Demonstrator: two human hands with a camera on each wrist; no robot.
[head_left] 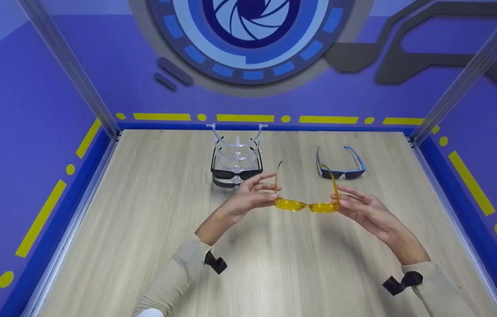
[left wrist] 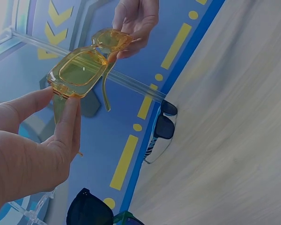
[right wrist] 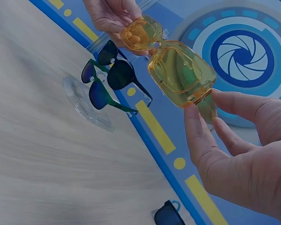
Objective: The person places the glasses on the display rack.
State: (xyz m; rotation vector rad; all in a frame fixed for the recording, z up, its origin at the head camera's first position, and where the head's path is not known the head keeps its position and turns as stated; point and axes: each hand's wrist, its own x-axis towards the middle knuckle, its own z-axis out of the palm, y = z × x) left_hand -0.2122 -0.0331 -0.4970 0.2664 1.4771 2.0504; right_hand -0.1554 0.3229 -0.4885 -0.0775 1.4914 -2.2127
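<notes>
pale wood-grain tabletop (head_left: pixel 283 264) beneath yellow glasses (head_left: pixel 291 204), blue-purple walls (head_left: pixel 120 70) around

Translucent yellow glasses (head_left: pixel 291 205); black sunglasses (head_left: pixel 224 174); blue-framed sunglasses (head_left: pixel 354 175); pale wood-grain table (head_left: pixel 142 211); beige sleeve (head_left: pixel 173 273).

Yellow glasses (head_left: pixel 305 206): translucent amber-yellow frame, tinted lenses, roughly rectangular, joined by a narrow bridge. Both temples unfolded, pointing away from the wearer of the head camera. Held raised off the counter (head_left: pixel 151 220), front nearly level side to side; left hand (head_left: pixel 245 200) pinches one hinge corner, right hand (head_left: pixel 369 215) the other.
</notes>
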